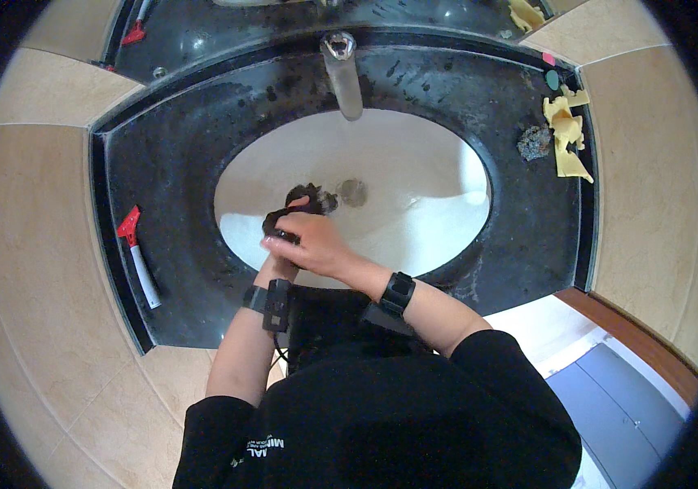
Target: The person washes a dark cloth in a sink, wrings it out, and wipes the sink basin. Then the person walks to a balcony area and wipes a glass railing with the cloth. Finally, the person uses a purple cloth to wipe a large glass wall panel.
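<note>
A dark wet cloth (312,197) is bunched between my hands, over the left part of a white oval sink basin (422,159). My right hand (319,241) grips it from above, thumb and fingers curled around one end. Underneath, my left hand (282,261) is largely covered by the cloth and by my right hand; a fingertip shows past the dark fabric. It appears to hold the cloth too. The basin's round drain (352,192) lies just right of the cloth's far end. A metal faucet (344,76) reaches over the basin's back rim.
A black stone countertop (172,159) with wet spots surrounds the basin. At its left lies a scraper (140,260) with red head and white handle. Steel wool (534,143) and yellow cloth pieces (566,125) lie at right. A mirror (251,27) rises behind; tiled walls (642,153) flank the counter.
</note>
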Demonstrator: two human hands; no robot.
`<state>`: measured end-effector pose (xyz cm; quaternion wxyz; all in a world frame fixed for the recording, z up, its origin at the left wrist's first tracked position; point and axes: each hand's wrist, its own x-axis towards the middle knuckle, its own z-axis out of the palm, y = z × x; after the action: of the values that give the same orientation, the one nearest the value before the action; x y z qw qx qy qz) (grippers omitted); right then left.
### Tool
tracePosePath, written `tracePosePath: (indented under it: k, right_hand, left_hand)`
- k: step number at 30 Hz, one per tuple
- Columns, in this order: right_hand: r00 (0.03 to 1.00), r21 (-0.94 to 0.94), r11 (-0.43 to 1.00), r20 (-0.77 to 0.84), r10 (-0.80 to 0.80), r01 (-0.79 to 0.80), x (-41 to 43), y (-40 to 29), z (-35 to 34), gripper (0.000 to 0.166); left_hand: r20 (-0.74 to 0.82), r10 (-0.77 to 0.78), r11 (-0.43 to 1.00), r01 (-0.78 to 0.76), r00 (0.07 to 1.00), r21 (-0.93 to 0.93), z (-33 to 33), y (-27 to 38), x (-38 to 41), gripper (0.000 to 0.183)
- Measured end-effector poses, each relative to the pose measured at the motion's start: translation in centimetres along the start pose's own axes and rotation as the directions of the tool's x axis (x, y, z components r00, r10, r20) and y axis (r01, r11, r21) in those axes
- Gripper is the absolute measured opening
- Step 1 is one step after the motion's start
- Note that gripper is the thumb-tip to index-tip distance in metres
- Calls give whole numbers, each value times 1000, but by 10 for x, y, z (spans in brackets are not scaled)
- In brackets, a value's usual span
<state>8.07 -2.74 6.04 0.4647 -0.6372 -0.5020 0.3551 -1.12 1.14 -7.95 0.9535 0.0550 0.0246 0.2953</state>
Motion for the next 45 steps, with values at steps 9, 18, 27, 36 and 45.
tracePosePath:
  k: [9,18,27,36,45]
  right_hand:
    - [984,-357,930,-174,28,-90,17,123,-94,21]
    - [855,-423,747,-325,404,-513,-42,169,-157,49]
    - [925,-574,777,83,371,-260,5,139,-76,54]
    - [849,-468,709,-312,425,-527,-12,165,-63,62]
    - [996,-38,997,56,66,-64,5,-6,-6,40]
  left_hand:
    - [-560,225,604,337,798,722,104,-3,18,33]
    - [-661,164,-61,676,733,734,44,77,-25,43]
    - [-806,33,412,727,590,549,20,9,10,59]
    - [-823,-86,738,590,562,326,56,29,11,61]
    - [-79,143,984,-151,987,-98,34,-15,21,47]
